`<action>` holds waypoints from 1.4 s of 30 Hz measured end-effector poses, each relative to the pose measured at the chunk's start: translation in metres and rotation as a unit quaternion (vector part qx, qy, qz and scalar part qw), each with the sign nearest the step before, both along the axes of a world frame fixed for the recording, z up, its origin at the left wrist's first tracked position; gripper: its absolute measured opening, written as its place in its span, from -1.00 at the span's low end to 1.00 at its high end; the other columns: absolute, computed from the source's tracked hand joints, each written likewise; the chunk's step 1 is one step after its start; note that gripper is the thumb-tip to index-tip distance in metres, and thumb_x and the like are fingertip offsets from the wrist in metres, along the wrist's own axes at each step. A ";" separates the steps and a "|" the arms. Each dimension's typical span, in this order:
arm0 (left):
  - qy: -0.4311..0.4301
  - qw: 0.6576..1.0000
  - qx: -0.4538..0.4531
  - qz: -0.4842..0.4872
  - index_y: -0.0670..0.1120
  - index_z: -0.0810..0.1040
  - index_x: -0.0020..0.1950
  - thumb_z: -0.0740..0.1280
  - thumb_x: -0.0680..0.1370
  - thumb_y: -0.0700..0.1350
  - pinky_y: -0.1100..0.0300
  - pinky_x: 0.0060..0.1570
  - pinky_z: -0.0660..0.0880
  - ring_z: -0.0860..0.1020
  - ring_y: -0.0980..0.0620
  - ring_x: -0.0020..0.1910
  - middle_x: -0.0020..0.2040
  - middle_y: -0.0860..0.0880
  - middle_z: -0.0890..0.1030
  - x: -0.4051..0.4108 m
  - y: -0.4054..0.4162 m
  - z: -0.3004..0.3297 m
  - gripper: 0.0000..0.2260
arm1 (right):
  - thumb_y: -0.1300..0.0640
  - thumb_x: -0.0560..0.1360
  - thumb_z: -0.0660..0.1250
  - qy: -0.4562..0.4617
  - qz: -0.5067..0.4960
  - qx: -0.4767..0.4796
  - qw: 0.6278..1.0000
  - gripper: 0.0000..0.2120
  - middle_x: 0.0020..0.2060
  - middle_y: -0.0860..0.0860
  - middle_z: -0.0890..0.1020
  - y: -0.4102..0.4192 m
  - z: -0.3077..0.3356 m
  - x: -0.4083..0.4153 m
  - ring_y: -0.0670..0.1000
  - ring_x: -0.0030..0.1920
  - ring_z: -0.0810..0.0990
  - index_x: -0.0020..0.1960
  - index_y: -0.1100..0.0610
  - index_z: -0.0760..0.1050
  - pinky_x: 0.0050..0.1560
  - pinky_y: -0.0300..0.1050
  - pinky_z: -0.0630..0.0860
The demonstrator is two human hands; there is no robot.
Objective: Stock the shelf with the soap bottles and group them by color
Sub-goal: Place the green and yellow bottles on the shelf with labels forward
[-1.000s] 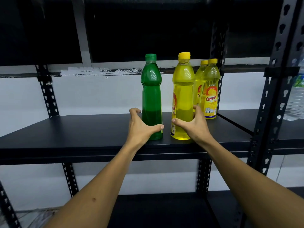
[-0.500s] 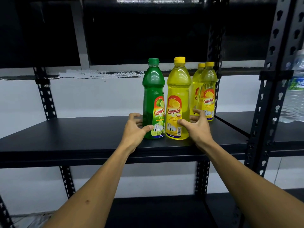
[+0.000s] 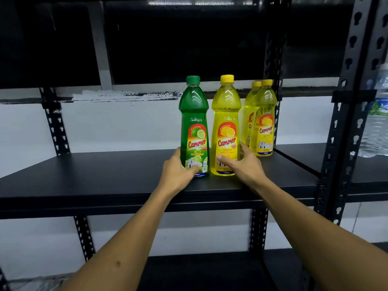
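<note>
**Both hands on front bottles, labels outward**

While upright on the black shelf [image 3: 105, 177], the green bottle [image 3: 194, 124] and front yellow bottle [image 3: 226, 124] stand just beside each other. Left hand [image 3: 178, 173] wraps the green base, thumb across the label. Right hand [image 3: 245, 166] curls round the yellow base. Both forearms extend from 6 o'clock. Two more yellow bottles [image 3: 263, 120] stand at 3 o'clock, a water bottle [image 3: 378, 122] farther right.

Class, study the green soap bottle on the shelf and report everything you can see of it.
The green bottle is clear green plastic with a green screw cap, full of green liquid. It stands upright on the black shelf, its label facing out: "Cammer", "LIME", a lime picture. The left hand curls round its base, thumb across the label's foot. Close on its right stands a yellow lemon bottle.
</note>
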State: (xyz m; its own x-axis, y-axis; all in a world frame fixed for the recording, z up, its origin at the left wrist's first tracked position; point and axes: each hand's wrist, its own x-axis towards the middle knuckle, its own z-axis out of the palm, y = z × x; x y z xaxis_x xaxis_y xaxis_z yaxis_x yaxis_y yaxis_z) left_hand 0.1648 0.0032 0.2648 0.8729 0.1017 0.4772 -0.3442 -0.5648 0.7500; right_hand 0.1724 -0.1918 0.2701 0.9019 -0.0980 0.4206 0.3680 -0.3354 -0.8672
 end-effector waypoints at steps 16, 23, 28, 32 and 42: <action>0.017 0.997 -0.009 0.073 -0.06 0.56 0.19 0.62 0.29 -0.04 0.00 0.04 0.59 0.64 -0.02 0.00 0.08 -0.06 0.67 0.007 -0.039 0.005 -0.48 | 0.00 0.34 0.57 0.042 -0.071 -0.037 0.996 -0.21 0.21 0.05 0.54 -0.039 0.000 0.011 0.12 0.20 0.55 0.44 0.05 0.25 0.28 0.13 0.48; 0.017 0.996 0.061 0.063 -0.09 0.50 0.22 0.58 0.35 0.03 0.08 -0.04 0.54 0.61 -0.07 0.06 0.11 -0.09 0.64 0.021 -0.083 0.006 -0.48 | 0.11 0.42 0.52 0.063 -0.128 0.006 0.990 -0.43 0.20 0.11 0.54 -0.089 -0.008 0.032 0.16 0.17 0.56 0.32 0.09 0.32 0.24 0.16 0.50; 0.019 0.988 0.137 0.070 -0.16 0.38 0.25 0.50 0.44 0.06 0.03 -0.04 0.50 0.56 -0.15 0.15 0.17 -0.15 0.57 0.027 -0.106 0.005 -0.48 | 0.16 0.50 0.41 0.069 -0.189 0.002 0.980 -0.54 0.19 0.15 0.47 -0.097 -0.007 0.048 0.17 0.09 0.55 0.31 0.10 0.29 0.05 0.06 0.54; 0.024 0.987 0.142 0.070 -0.16 0.38 0.23 0.50 0.43 0.06 -0.02 -0.02 0.52 0.56 -0.17 0.14 0.17 -0.17 0.57 0.032 -0.109 0.006 -0.47 | 0.23 0.51 0.35 0.064 -0.204 -0.001 0.977 -0.55 0.19 0.18 0.45 -0.101 -0.003 0.058 0.14 0.07 0.51 0.33 0.16 0.26 -0.03 -0.02 0.49; 0.028 0.989 0.134 0.063 -0.15 0.37 0.24 0.50 0.43 0.06 -0.02 -0.03 0.53 0.57 -0.15 0.13 0.16 -0.15 0.57 0.034 -0.108 0.006 -0.47 | 0.26 0.51 0.34 0.092 -0.250 0.010 0.964 -0.40 0.27 0.21 0.27 -0.101 0.002 0.078 0.23 0.22 0.43 0.45 0.14 0.14 0.18 0.07 0.52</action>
State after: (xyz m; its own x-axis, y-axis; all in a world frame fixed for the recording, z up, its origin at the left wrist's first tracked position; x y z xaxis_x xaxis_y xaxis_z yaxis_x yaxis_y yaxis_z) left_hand 0.1983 -0.1045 0.2713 0.8868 0.0873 0.4537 -0.2213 -0.7818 0.5830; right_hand 0.2509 -0.2926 0.2726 0.7989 -0.5464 0.2514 0.0041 -0.4131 -0.9107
